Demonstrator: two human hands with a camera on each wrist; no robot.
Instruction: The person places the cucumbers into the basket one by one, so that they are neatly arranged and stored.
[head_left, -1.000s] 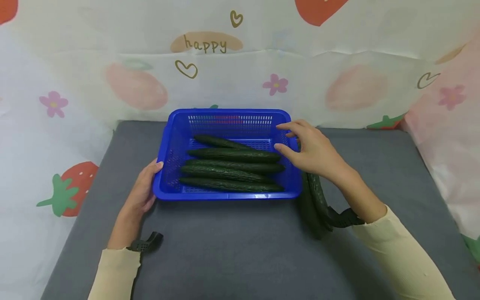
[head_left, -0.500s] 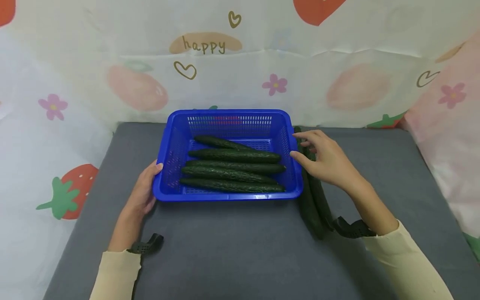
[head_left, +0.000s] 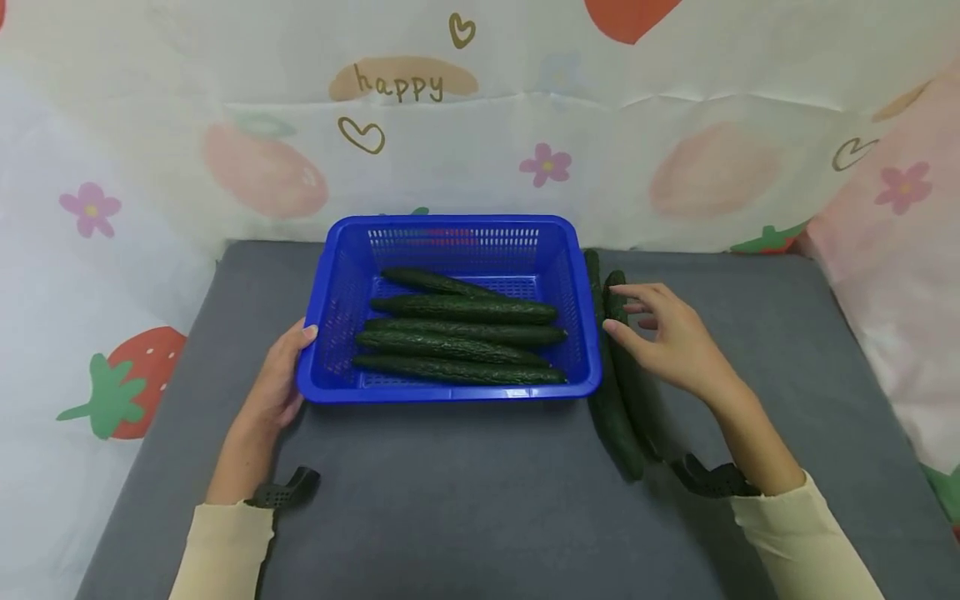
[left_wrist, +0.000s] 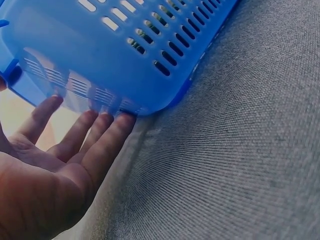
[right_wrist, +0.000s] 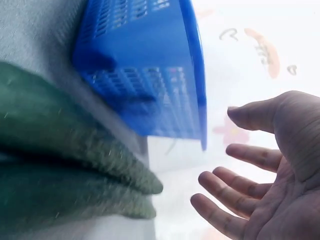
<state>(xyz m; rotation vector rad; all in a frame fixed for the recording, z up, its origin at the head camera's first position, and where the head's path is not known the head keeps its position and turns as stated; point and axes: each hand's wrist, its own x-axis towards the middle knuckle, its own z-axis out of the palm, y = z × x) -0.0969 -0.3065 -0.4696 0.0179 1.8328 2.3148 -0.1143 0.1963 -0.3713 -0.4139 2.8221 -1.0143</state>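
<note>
A blue plastic basket stands on the grey cloth with several dark green cucumbers lying crosswise in it. At its left end my left hand holds it, thumb on the rim; in the left wrist view the fingers touch the outer wall. Two more cucumbers lie side by side along the basket's right end. Over the outer one hovers my right hand, its fingers apart and bent loosely. The right wrist view shows nothing between thumb and fingers, and a gap to both cucumbers.
Grey cloth covers the table in front of the basket and to the right. Behind and at both sides hangs a pale printed sheet, close to the basket's back. A black strap sits on my right wrist.
My right hand has moved from above the basket's right rim, right and toward me, over the two cucumbers outside. My left hand and the basket stay nearly still; the whole view shifts slightly.
</note>
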